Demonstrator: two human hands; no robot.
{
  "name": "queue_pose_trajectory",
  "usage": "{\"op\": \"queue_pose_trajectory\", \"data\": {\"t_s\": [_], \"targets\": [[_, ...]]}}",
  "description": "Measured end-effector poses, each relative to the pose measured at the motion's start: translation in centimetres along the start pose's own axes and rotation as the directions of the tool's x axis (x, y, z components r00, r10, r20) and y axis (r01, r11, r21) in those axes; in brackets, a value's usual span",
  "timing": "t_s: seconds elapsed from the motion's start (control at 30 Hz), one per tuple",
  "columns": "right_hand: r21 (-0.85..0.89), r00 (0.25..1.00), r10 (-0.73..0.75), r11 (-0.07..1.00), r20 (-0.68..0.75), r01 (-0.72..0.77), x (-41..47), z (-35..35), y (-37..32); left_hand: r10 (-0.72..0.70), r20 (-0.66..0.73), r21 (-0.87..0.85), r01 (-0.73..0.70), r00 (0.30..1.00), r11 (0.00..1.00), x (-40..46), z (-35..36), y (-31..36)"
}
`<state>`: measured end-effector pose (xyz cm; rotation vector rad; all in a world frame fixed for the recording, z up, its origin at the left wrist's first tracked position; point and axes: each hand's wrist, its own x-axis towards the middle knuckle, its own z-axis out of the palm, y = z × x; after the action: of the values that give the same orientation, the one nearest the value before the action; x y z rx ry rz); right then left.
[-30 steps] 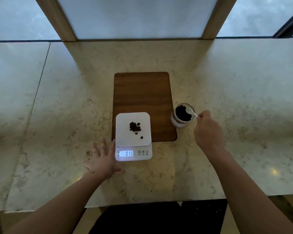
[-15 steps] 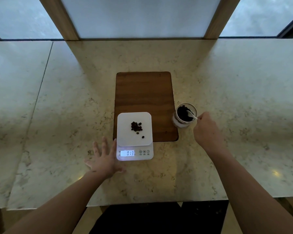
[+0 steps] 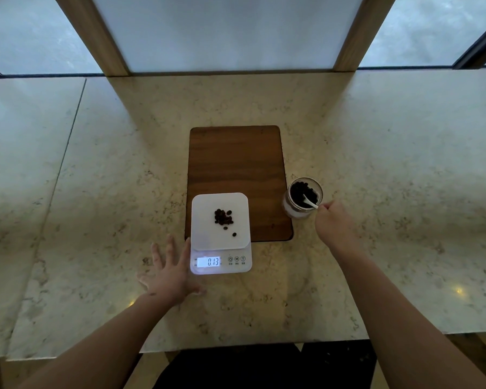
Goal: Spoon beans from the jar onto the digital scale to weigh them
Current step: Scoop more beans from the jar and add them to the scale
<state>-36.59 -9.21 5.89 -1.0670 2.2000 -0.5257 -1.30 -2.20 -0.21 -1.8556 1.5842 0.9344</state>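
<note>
A white digital scale [image 3: 205,237] sits at the near edge of a wooden board, its display reading 013. A small pile of dark beans [image 3: 223,217] lies on its platform, with one stray bean nearer me. To the right stands a glass jar [image 3: 291,210] full of dark beans. My right hand [image 3: 334,226] is shut on the handle of a white spoon [image 3: 310,202], whose bowl dips into the jar's beans. My left hand [image 3: 170,272] rests flat on the counter, fingers spread, touching the scale's left side.
The brown wooden board [image 3: 236,164] lies on a pale marble counter [image 3: 96,192]. Wooden window posts [image 3: 96,37] rise at the counter's far edge. The counter's near edge runs just below my forearms.
The spoon's bowl has sunk deeper into the jar's beans as my right hand shifted slightly. My left hand and the scale reading stay the same.
</note>
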Motion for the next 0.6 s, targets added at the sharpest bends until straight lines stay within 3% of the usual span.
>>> {"op": "queue_pose_trajectory", "data": {"t_s": [0.3,0.6], "targets": [[0.155,0.998,0.039,0.987,0.047,-0.046,-0.41,0.12,-0.6,0.01,-0.003,-0.003,-0.01,1.0,1.0,-0.16,-0.09,-0.07],[0.309,0.981,0.175,0.932,0.083,-0.192,-0.74,0.09,-0.61,0.019,0.0,-0.031,-0.019,1.0,0.999,-0.46,-0.19,0.11]]}}
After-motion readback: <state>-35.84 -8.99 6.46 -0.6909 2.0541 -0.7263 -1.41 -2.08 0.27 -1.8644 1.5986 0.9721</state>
